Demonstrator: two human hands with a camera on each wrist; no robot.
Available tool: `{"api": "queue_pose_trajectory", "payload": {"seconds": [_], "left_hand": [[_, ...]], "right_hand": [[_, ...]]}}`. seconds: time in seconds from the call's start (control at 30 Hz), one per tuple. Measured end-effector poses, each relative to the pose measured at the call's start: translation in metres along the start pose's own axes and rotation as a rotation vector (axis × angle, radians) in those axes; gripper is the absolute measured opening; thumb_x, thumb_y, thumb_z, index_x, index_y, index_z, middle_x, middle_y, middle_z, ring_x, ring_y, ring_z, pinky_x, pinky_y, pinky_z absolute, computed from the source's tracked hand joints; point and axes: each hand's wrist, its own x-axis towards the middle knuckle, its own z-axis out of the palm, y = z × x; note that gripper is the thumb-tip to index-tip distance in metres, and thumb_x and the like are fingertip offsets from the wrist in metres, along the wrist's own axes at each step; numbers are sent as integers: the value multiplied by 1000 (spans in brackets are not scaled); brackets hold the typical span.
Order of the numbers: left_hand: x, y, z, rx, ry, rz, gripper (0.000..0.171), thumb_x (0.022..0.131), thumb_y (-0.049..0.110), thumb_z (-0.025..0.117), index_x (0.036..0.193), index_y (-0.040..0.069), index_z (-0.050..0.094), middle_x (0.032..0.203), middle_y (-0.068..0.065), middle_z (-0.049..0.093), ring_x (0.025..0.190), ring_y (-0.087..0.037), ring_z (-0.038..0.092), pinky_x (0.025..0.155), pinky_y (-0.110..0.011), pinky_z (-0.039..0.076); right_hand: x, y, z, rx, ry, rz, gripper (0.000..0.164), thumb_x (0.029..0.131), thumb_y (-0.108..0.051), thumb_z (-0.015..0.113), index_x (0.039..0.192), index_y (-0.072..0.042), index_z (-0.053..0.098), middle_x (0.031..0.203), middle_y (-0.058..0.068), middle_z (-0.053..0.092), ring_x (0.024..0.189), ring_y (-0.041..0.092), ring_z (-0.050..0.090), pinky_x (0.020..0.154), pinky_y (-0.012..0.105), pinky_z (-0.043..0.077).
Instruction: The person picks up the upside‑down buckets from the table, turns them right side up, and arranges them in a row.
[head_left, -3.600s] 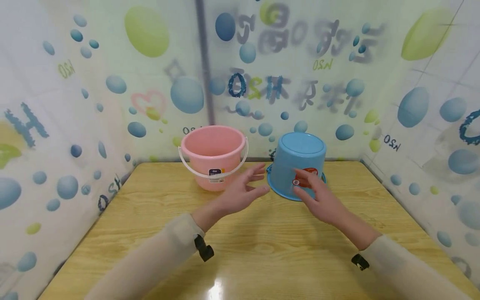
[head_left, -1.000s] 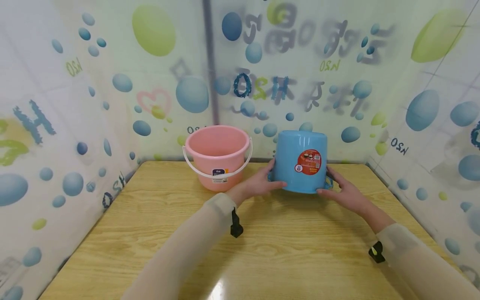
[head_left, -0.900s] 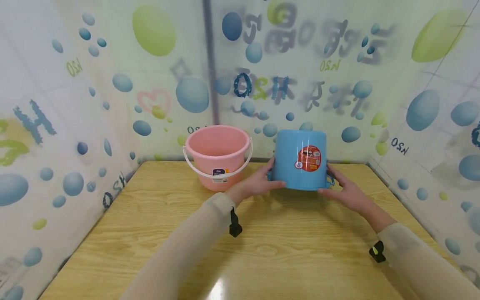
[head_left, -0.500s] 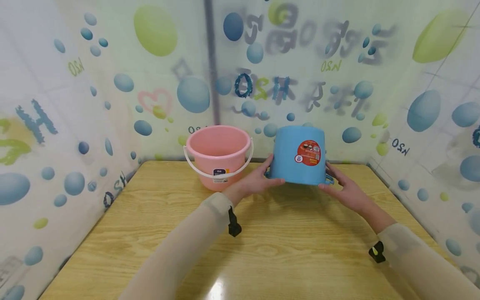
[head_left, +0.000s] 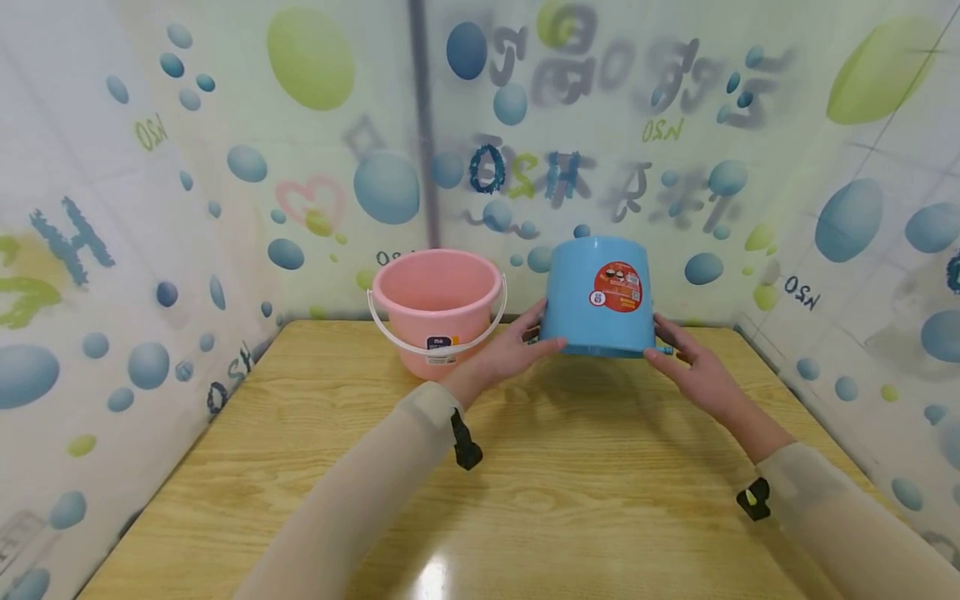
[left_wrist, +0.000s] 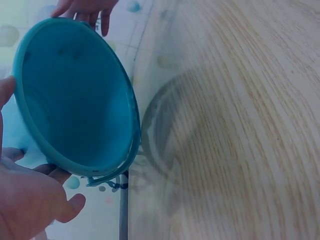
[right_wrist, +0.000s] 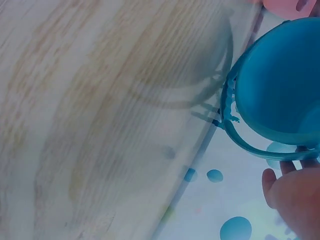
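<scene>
Upside down above the table, a blue bucket (head_left: 573,304) with a round red label is held between both hands. Its open mouth and hollow inside (left_wrist: 75,95) show in the left wrist view. My left hand (head_left: 507,357) grips the rim on the left side, thumb toward me and fingers behind. On the opposite side, my right hand (head_left: 703,377) holds the rim near the blue handle (right_wrist: 245,144). Some fingertips are hidden behind the bucket. A pink bucket (head_left: 420,323) stands upright beside the left hand, its white handle hanging down in front.
The wood-grain table (head_left: 540,500) extends below both arms, with the lifted bucket's shadow on it. A wall covering (head_left: 637,83) printed with blue and green dots closes off the back and sides. Each wrist wears a small black device (head_left: 467,446).
Both hands have come to the sides of the blue bucket and taken hold of its rim. The bucket has risen off the table and tilted, still inverted. The pink bucket stays put.
</scene>
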Motion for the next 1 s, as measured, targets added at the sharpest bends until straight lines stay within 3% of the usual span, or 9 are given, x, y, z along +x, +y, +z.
{"api": "queue_pose_trajectory", "payload": {"seconds": [0.2, 0.37, 0.5, 0.57, 0.63, 0.8, 0.9, 1.0], "left_hand": [[-3, 7, -5, 15, 38, 24, 85, 108, 51, 68, 177, 38, 19, 183, -7, 27, 168, -31, 31, 132, -54, 38], [-4, 11, -9, 3, 47, 73, 81, 110, 45, 66, 177, 33, 23, 182, -6, 31, 168, -31, 32, 132, -55, 37], [-4, 11, -10, -24, 49, 100, 81, 110, 38, 69, 177, 34, 24, 179, -6, 36, 167, -33, 34, 131, -57, 39], [-4, 10, -11, -34, 49, 109, 81, 109, 35, 71, 176, 36, 25, 178, -6, 38, 166, -32, 34, 131, -56, 39], [-3, 10, -11, -43, 43, 121, 82, 108, 32, 72, 176, 36, 25, 177, -6, 39, 167, -33, 34, 131, -56, 40], [-4, 10, -13, -52, 41, 144, 94, 106, 25, 76, 177, 40, 15, 180, -8, 34, 169, -32, 30, 130, -55, 40], [-4, 9, -14, -74, 45, 164, 100, 105, 21, 77, 177, 42, 12, 180, -12, 32, 169, -34, 30, 129, -56, 42], [-5, 10, -14, -85, 52, 172, 101, 104, 18, 78, 176, 45, 13, 179, -14, 34, 166, -36, 35, 126, -57, 45]], "right_hand": [[-1, -4, -2, 35, 20, -11, 77, 116, -40, 55, 178, -19, 17, 178, 28, 29, 163, 54, 28, 126, 77, 30], [-2, -8, -5, 82, 12, 14, 77, 116, -42, 55, 179, -26, 13, 178, 29, 25, 156, 62, 36, 120, 74, 43], [-3, -10, -6, 143, 3, -2, 81, 116, -36, 56, 179, -28, 6, 180, 26, 22, 158, 61, 34, 112, 36, 56], [-3, -11, -5, 184, 0, -20, 84, 116, -32, 57, 179, -28, 1, 181, 26, 20, 160, 60, 31, 103, 16, 53], [-4, -11, -5, 227, 1, -36, 88, 116, -27, 58, 179, -28, -3, 182, 26, 17, 161, 60, 27, 95, 7, 51], [-4, -14, -6, 254, 12, -48, 96, 113, -23, 62, 176, -41, -8, 183, 25, 12, 159, 63, 30, 92, 8, 53], [-3, -14, -6, 267, 16, -60, 101, 112, -19, 65, 175, -45, -10, 181, 29, 18, 155, 63, 37, 91, 11, 56], [-3, -13, -5, 271, 24, -86, 103, 111, -15, 67, 176, -42, -8, 176, 33, 28, 143, 37, 64, 91, 13, 58]]}}
